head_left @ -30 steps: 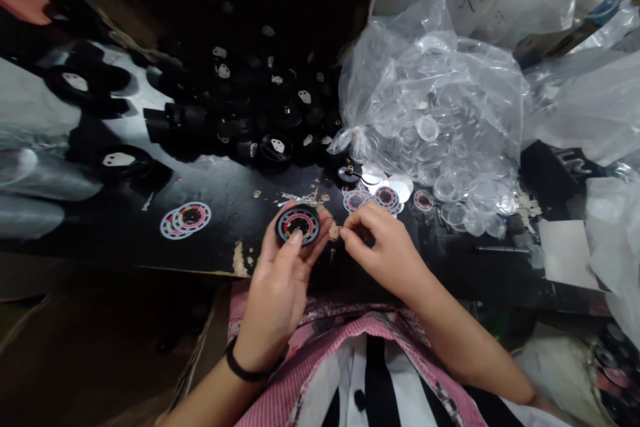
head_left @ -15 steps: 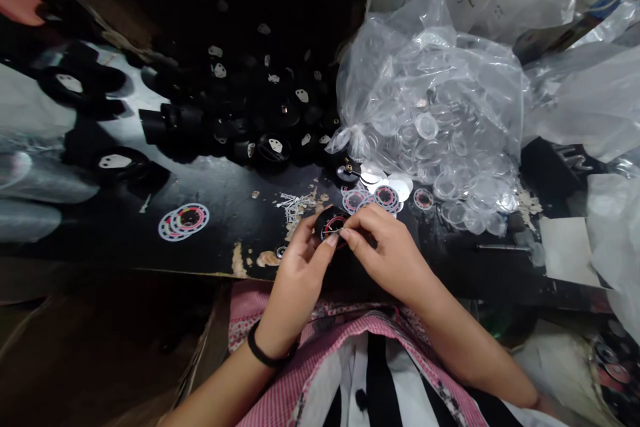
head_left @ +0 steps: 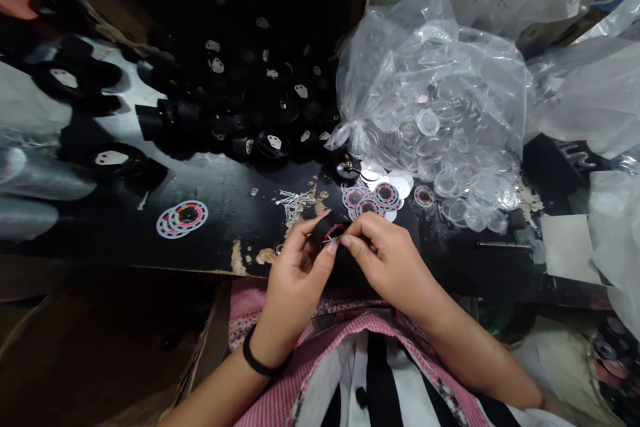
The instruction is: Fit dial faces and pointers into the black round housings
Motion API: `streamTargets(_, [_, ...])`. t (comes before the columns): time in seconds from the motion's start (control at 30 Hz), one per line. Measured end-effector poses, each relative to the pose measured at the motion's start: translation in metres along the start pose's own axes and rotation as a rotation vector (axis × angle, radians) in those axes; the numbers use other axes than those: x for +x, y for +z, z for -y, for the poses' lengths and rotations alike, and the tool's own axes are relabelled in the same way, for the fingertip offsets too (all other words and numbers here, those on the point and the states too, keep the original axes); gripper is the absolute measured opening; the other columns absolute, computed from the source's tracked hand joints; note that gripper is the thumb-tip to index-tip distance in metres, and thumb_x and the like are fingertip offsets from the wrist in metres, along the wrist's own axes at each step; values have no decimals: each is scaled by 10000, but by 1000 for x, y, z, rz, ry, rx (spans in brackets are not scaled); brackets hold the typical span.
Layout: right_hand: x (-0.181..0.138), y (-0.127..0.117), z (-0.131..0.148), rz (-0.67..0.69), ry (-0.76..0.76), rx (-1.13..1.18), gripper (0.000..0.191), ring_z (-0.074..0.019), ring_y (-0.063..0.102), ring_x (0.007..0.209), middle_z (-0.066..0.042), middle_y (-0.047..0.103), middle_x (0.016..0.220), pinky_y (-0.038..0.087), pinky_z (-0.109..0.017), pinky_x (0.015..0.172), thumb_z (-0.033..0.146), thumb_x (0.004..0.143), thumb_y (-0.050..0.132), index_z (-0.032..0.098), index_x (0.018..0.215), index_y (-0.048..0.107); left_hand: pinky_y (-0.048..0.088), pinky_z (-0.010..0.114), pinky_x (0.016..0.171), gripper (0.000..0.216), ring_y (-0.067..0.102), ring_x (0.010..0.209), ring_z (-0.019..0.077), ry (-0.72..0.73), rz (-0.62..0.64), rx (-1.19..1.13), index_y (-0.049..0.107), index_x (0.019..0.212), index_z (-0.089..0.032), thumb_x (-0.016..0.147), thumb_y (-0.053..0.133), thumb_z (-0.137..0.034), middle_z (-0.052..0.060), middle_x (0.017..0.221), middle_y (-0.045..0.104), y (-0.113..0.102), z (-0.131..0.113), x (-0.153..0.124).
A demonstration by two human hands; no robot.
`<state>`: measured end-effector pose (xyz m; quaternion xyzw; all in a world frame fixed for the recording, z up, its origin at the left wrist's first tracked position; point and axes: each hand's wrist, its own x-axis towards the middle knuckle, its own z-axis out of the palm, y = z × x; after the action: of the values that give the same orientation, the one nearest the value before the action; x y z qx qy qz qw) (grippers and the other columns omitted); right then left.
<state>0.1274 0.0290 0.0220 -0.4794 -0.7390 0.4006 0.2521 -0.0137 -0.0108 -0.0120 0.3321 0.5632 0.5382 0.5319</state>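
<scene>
My left hand (head_left: 299, 273) is wrapped round a small black gauge housing (head_left: 323, 227), which is tilted with its red-marked dial partly in sight. My left thumb presses at the dial's near edge. The fingertips of my right hand (head_left: 383, 250) are pinched together at the dial face, by a thin pale needle (head_left: 331, 239); whether they grip it is hidden. Just beyond my hands lie a small heap of white needles (head_left: 294, 203) and an overlapping pile of printed dial discs (head_left: 367, 201). One more dial disc (head_left: 424, 196) lies to the right of that pile.
A clear plastic bag (head_left: 430, 107) spills transparent round lenses (head_left: 455, 180) at the back right. Black housings (head_left: 274, 144) crowd the back left. Dial discs (head_left: 183, 219) lie at the left. A metal rod tool (head_left: 503, 246) and a white card (head_left: 570, 248) are at the right.
The gauge housing has tipped in my left hand, showing more of its black side and less of the dial. My right hand has shifted slightly down and stays at the dial.
</scene>
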Motion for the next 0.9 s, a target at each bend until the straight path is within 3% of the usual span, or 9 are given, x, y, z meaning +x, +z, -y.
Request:
streamTargets(0.33, [-8, 6, 4, -31, 38, 86, 252, -107, 478, 631, 42, 517, 685, 366, -231, 618, 225, 953, 570, 200, 718, 484, 505, 266, 949, 322, 673, 1074, 190, 173, -11, 282, 663, 1171, -290, 852, 687, -244, 2, 1165, 717, -13, 3, -14])
streamTargets(0.43, [-2, 5, 2, 11, 60, 43, 315, -89, 445, 579, 58, 479, 624, 330, -231, 581, 237, 939, 602, 191, 660, 463, 524, 284, 939, 294, 684, 1044, 208, 88, -10, 218, 684, 1120, -267, 830, 714, -306, 13, 1137, 730, -15, 5, -10])
streamTargets(0.53, [-10, -14, -4, 51, 47, -10, 353, -82, 456, 548, 63, 500, 585, 331, -238, 572, 312, 904, 674, 184, 620, 508, 531, 282, 940, 308, 689, 1008, 211, -149, -57, 55, 696, 1052, -269, 776, 766, -386, -4, 1056, 754, -16, 6, -2])
streamTargets(0.6, [-29, -38, -14, -204, 53, -77, 287, -104, 511, 600, 45, 561, 637, 382, -250, 619, 345, 908, 666, 197, 676, 582, 514, 271, 981, 279, 678, 1041, 196, -307, -115, -104, 690, 1025, -291, 773, 773, -376, -32, 1054, 757, -15, 8, 4])
streamTargets(0.7, [-67, -79, -41, -954, 133, -266, 174, -154, 587, 782, -9, 620, 817, 443, -301, 766, 305, 966, 547, 211, 854, 641, 539, 309, 984, 167, 670, 1083, 210, -411, -101, -317, 692, 949, -269, 794, 745, -300, -16, 1061, 757, -8, 12, 9])
streamTargets(0.73, [-78, -90, -53, -1083, 167, -287, 146, -163, 598, 831, -24, 633, 878, 447, -317, 810, 294, 956, 547, 203, 915, 654, 558, 331, 964, 155, 675, 1079, 225, -428, -60, -359, 697, 941, -252, 798, 737, -298, 10, 1057, 760, -4, 14, 8])
streamTargets(0.8, [-92, -105, -80, -1127, 222, -163, 134, -176, 617, 876, -39, 646, 912, 452, -340, 860, 266, 905, 569, 181, 962, 655, 582, 369, 931, 204, 694, 1048, 250, -495, 38, -405, 711, 970, -210, 822, 716, -350, 74, 1065, 762, 5, 19, 6])
streamTargets(0.9, [-92, -106, -109, -1072, 253, 35, 111, -153, 593, 748, -13, 614, 802, 471, -327, 781, 210, 827, 545, 174, 899, 621, 570, 399, 948, 312, 702, 1048, 263, -669, 144, -464, 713, 1028, -143, 890, 639, -413, 154, 1128, 741, 19, 26, 1])
